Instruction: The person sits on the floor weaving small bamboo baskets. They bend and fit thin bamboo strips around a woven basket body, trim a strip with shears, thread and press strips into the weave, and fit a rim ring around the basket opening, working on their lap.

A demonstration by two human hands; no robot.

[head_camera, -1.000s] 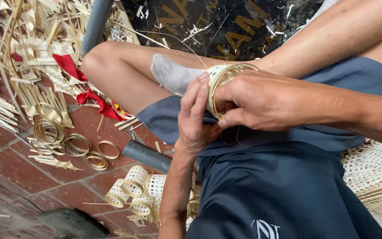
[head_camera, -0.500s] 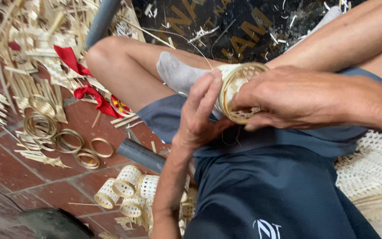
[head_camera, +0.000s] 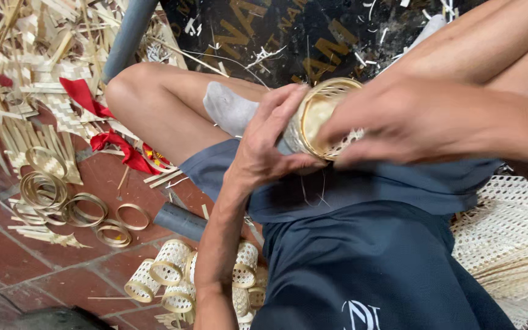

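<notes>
Left hand: fingers curled round the side of a small woven bamboo cylinder, thumb along its lower edge, gripping it firmly. Right hand: closed over the far side of the same piece, fingertips pinching at the rim and the open lattice wall. The exact finger contact is hidden behind the knuckles, so possibly it is a loose strip end being pinched, not the rim itself.

Position: cylinder held above the lap, over the dark blue shorts, open mouth turned toward the camera.

Change versus half a second ago: piece has rotated, so the round opening now faces more squarely up; both hands have closed tighter about it. One second ago it sat lower, seen more edge-on. Judgement: the rim band is being worked round, section by section.

Surroundings: finished lattice cylinders heaped on the brick floor by the left forearm; loose bamboo hoops further left; red ribbon among split strips; woven lattice sheet at right; grey pipe beneath the knee.
</notes>
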